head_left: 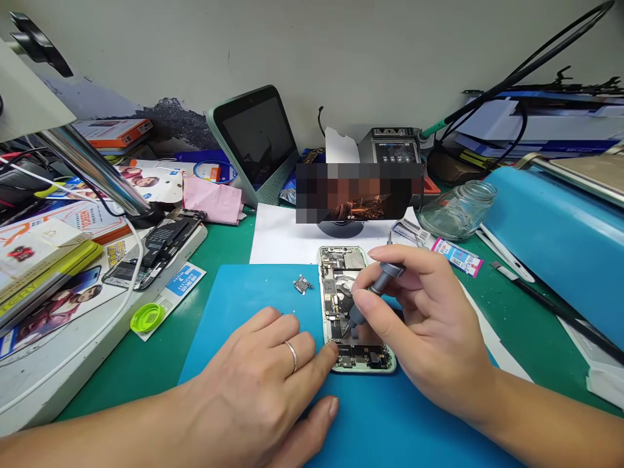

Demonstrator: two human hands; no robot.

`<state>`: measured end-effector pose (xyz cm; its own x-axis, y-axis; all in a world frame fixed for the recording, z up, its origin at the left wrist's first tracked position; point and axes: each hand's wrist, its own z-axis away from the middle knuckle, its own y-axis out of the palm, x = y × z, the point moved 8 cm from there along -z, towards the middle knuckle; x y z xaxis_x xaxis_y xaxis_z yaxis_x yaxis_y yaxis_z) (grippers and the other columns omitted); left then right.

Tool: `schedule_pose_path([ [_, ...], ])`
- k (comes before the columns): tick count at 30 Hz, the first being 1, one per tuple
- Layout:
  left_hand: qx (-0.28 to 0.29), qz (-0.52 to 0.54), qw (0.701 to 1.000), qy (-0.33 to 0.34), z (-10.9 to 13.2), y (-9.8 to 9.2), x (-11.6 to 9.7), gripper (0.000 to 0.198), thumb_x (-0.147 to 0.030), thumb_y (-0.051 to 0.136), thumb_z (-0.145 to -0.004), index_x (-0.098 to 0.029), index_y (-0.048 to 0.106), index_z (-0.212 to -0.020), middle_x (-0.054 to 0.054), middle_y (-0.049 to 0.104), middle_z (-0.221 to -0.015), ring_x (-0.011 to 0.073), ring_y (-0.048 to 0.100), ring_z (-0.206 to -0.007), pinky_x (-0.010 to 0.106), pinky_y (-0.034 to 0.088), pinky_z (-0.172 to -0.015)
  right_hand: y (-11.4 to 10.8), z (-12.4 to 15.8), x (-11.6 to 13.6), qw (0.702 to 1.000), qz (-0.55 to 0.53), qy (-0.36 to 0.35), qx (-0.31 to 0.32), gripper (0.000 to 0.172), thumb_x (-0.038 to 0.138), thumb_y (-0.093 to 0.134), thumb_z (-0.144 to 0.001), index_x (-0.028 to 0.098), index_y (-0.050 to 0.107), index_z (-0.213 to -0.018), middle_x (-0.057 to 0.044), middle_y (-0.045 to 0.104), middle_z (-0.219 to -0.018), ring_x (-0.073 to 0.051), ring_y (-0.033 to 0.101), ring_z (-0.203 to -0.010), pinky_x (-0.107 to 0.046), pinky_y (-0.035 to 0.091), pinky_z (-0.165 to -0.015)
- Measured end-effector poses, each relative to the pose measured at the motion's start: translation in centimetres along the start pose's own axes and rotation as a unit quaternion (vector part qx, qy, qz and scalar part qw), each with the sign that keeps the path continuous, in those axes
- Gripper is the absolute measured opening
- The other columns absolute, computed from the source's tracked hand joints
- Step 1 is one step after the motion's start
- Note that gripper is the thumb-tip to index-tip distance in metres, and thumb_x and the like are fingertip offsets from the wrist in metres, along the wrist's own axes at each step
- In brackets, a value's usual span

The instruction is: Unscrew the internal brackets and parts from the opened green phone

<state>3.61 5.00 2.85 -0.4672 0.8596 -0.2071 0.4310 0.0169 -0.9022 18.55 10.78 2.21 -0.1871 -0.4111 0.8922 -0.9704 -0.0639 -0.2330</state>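
An opened phone (361,312) with a pale green frame lies on the blue mat (234,299), its boards and inner parts bare. My right hand (429,325) pinches a small grey screwdriver (377,289) at a slant over it, the tip pointing down near the phone's lower left inside. My left hand (273,370) rests on the mat, a ring on one finger. Its index fingertip touches the phone's lower left edge and its thumb is apart. To the left of the phone sits a small dark metal phone part (303,284).
A tilted display (258,136) and a small screen (365,198), partly pixelated, stand at the back. Another opened phone (158,244), a green cap (147,318) and stacked boxes are left. A glass jar (458,211), a black-handled tool (536,296) and a blue case (546,227) are right.
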Motion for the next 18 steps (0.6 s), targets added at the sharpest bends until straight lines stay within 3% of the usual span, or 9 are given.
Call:
schedule_pose_path([
  [5, -0.001, -0.002, 1.000, 0.001, 0.01, 0.02, 0.00, 0.029, -0.025, 0.054, -0.104, -0.005, 0.070, -0.119, 0.005, 0.066, -0.078, 0.0200, 0.057, -0.067, 0.039, 0.040, -0.058, 0.11, -0.09, -0.08, 1.000, 0.002, -0.005, 0.019, 0.035, 0.020, 0.065, -0.101, 0.037, 0.055, -0.130, 0.004, 0.067, -0.093, -0.013, 0.065, -0.073, -0.033, 0.062, -0.078],
  [18, -0.024, 0.020, 0.999, -0.025, -0.05, -0.26, 0.50, 0.029, -0.023, 0.056, -0.102, -0.005, 0.067, -0.122, 0.005, 0.064, -0.081, 0.0208, 0.055, -0.070, 0.040, 0.041, -0.061, 0.06, -0.12, 0.06, 1.000, -0.013, -0.004, 0.008, 0.033, 0.020, 0.067, -0.100, 0.035, 0.056, -0.128, 0.002, 0.067, -0.094, -0.015, 0.068, -0.076, -0.032, 0.062, -0.069],
])
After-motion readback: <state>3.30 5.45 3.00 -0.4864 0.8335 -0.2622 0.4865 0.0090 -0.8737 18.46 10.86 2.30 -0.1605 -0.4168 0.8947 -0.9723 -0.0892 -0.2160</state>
